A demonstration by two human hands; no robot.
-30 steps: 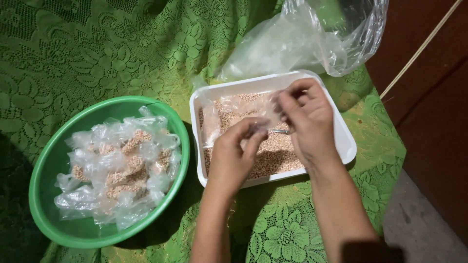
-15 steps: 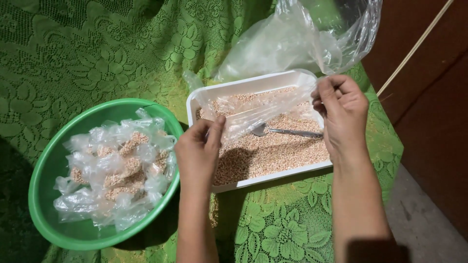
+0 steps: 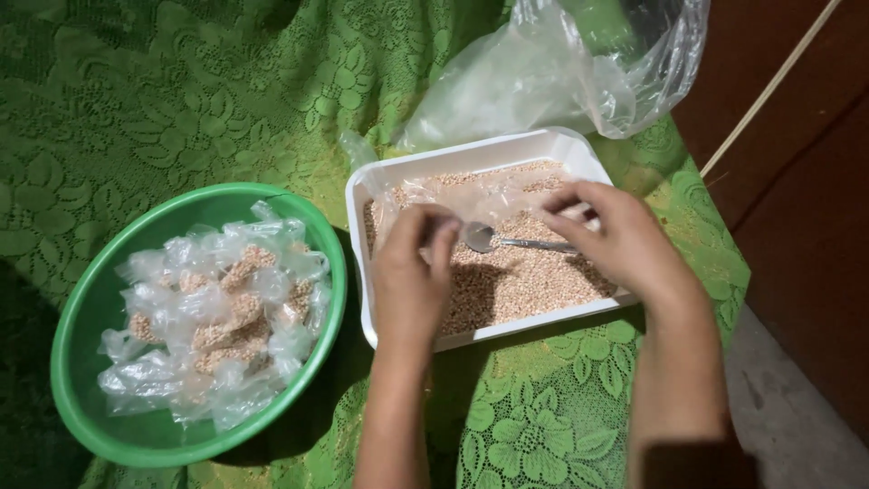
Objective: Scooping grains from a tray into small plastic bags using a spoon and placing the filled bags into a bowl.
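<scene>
A white rectangular tray (image 3: pixel 561 140) holds pale brown grain (image 3: pixel 525 281). A metal spoon (image 3: pixel 493 238) lies on the grain, bowl end to the left. Above the tray, both hands hold a small clear plastic bag (image 3: pixel 484 195) stretched between them. My left hand (image 3: pixel 412 272) pinches the bag's left end over the tray's left part. My right hand (image 3: pixel 625 240) pinches its right end over the spoon's handle.
A green round bowl (image 3: pixel 81 317) at the left is filled with several small clear bags of grain (image 3: pixel 226 308). A large crumpled clear plastic bag (image 3: pixel 552 81) lies behind the tray. A green lace cloth (image 3: pixel 181 91) covers the table; its edge and the floor are at the right.
The hands, close together over the tray a second ago, have drawn apart with the small bag stretched between them. The spoon now lies uncovered on the grain.
</scene>
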